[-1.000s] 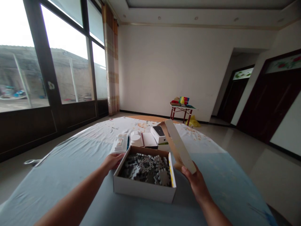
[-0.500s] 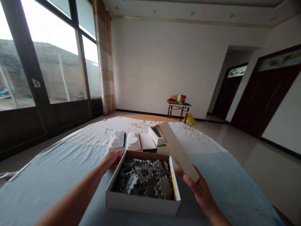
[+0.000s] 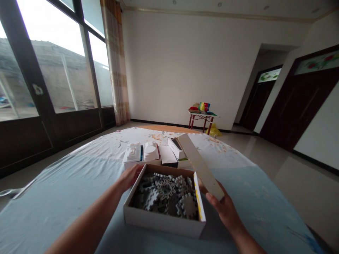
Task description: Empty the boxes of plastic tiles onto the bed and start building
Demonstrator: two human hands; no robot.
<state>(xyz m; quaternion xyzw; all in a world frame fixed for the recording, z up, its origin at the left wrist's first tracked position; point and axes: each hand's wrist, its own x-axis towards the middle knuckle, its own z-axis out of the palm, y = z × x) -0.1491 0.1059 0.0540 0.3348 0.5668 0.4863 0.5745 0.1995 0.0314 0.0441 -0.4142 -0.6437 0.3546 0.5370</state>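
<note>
A shallow white cardboard box (image 3: 164, 224) stands on the table in front of me. Inside it lies a heap of grey, notched flat pieces (image 3: 165, 190), cog-like at their edges. My left hand (image 3: 131, 176) is at the box's far left side, its fingers closed against the wall and partly hidden. With my right hand (image 3: 224, 206) I grip the near end of a white box lid (image 3: 200, 165), thumb on top. The lid is tilted up on its side, to the right of the box and close to its right wall.
Behind the box stands a row of small open boxes: two with white moulded trays (image 3: 134, 152), and a white-lidded one (image 3: 168, 155). A blue and white flowered cloth (image 3: 87, 180) covers the round table. Farther off is a small table (image 3: 201, 114) with colourful things.
My left hand has come up along the box's left side, and the red patch beside it is out of sight. The box sits slightly farther right in view. My right hand still holds the lid.
</note>
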